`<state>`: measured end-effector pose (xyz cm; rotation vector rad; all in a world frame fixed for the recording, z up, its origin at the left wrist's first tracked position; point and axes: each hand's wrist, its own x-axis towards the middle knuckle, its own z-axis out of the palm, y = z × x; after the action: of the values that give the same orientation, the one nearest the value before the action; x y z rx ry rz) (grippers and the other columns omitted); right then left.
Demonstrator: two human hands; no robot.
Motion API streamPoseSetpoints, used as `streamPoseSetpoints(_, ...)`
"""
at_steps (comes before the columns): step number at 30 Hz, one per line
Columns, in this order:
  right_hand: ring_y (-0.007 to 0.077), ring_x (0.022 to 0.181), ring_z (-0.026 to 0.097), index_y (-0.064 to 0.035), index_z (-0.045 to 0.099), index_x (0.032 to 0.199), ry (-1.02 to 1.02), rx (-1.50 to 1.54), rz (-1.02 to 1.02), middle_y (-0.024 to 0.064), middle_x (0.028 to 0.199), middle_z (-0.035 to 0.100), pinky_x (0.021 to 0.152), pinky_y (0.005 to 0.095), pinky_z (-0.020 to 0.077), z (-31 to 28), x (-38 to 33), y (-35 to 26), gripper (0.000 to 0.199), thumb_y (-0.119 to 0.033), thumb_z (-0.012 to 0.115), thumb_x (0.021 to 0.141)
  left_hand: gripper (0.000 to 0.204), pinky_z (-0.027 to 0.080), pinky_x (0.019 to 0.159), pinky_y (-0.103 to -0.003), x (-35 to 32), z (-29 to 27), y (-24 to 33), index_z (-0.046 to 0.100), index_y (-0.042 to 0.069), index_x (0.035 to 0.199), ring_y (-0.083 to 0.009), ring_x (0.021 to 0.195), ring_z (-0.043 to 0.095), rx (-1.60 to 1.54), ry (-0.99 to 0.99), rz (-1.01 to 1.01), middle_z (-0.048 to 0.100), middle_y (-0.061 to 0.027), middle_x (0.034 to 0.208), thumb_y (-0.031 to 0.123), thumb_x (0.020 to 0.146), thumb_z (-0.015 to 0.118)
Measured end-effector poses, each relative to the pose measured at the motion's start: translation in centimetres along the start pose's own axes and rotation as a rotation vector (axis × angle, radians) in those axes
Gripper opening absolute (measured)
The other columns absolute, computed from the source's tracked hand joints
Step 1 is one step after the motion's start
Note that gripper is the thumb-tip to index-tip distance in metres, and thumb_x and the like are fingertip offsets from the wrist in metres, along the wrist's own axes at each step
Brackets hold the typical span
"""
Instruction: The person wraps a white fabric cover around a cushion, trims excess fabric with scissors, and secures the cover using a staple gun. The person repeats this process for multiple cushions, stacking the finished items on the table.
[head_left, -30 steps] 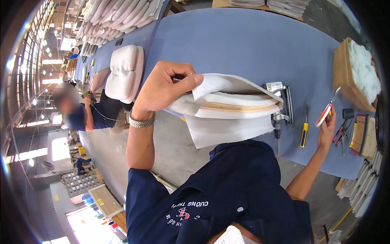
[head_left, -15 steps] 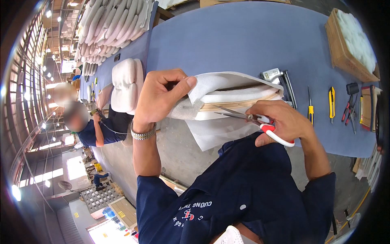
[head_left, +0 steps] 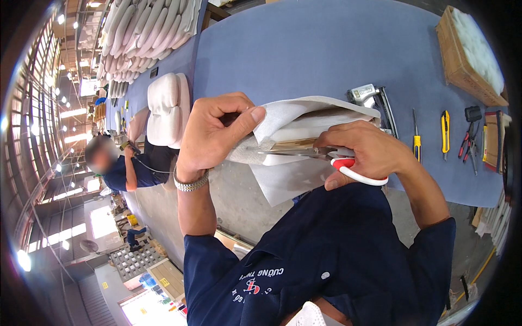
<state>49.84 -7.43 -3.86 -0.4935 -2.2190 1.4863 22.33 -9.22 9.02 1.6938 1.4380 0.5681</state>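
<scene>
Between my hands is a padded panel with a plywood edge, wrapped in pale fabric that stands loose along the top. My left hand pinches the fabric's left corner between thumb and fingers. In my right hand are scissors with red and white handles. Their blades point left across the plywood edge, and the tips reach the grey fabric near my left hand. Whether the blades are cutting anything, I cannot tell. Below the edge hangs a white fabric flap.
On the blue table lie a staple gun, a yellow screwdriver, a yellow utility knife and red-handled pliers. A cardboard box holds white stuffing. To the left are a cushion, stacked padded pieces and a co-worker.
My right hand has brought the scissors left along the panel edge, and the blades look closer together. My left hand keeps its pinch on the fabric.
</scene>
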Motion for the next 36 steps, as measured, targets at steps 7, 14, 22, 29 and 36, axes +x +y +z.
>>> streamPoseSetpoints(7, 0.0388, 0.084, 0.072, -0.0003, 0.073, 0.110, 0.088, 0.012, -0.007, 0.0211, 0.094, 0.074, 0.077, 0.0455, 0.0546, 1.1, 0.3, -0.6, 0.070, -0.060, 0.084, 0.076, 0.024, 0.033, 0.056, -0.024, 0.1, -0.1, -0.3, 0.069, -0.005, 0.081, -0.0023, 0.065, 0.042, 0.002, 0.006, 0.007, 0.060, 0.0017, 0.074, 0.011, 0.099, 0.072)
streamPoseSetpoints(14, 0.0333, 0.071, 0.070, -0.0041, 0.076, 0.100, 0.170, -0.087, -0.018, 0.0155, 0.080, 0.072, 0.066, 0.0414, 0.0527, 1.5, 0.0, -0.7, 0.059, -0.058, 0.085, 0.076, 0.025, 0.033, 0.057, -0.024, 0.3, 0.1, -0.2, 0.069, -0.005, 0.080, -0.0027, 0.065, 0.043, -0.018, -0.004, 0.019, 0.060, 0.0013, 0.075, 0.012, 0.099, 0.073)
streamPoseSetpoints(22, 0.0304, 0.069, 0.067, -0.0088, 0.076, 0.099, 0.203, -0.179, -0.042, 0.0103, 0.075, 0.068, 0.065, 0.0413, 0.0505, 1.0, -0.3, -0.1, 0.057, -0.059, 0.085, 0.074, 0.026, 0.033, 0.055, -0.024, 0.2, 0.5, 0.2, 0.068, -0.005, 0.079, -0.0016, 0.065, 0.043, -0.003, -0.001, 0.023, 0.059, 0.0021, 0.073, 0.012, 0.099, 0.072)
streamPoseSetpoints(29, 0.0307, 0.077, 0.067, -0.0076, 0.074, 0.102, 0.167, -0.177, -0.026, 0.0100, 0.082, 0.068, 0.069, 0.0425, 0.0500, 0.6, -1.0, 0.2, 0.064, -0.062, 0.086, 0.072, 0.026, 0.034, 0.056, -0.024, 0.5, 0.3, -0.1, 0.068, -0.005, 0.080, -0.0030, 0.065, 0.044, 0.013, 0.012, 0.045, 0.059, 0.0012, 0.073, 0.012, 0.099, 0.072)
streamPoseSetpoints(36, 0.0302, 0.075, 0.067, -0.0052, 0.074, 0.099, 0.213, -0.166, -0.077, 0.0117, 0.081, 0.069, 0.067, 0.0423, 0.0503, 1.1, -0.3, 0.6, 0.062, -0.059, 0.087, 0.072, 0.025, 0.034, 0.057, -0.025, 0.7, 0.6, 0.3, 0.069, -0.005, 0.082, -0.0040, 0.066, 0.044, -0.016, 0.017, 0.051, 0.060, 0.0002, 0.073, 0.013, 0.100, 0.072)
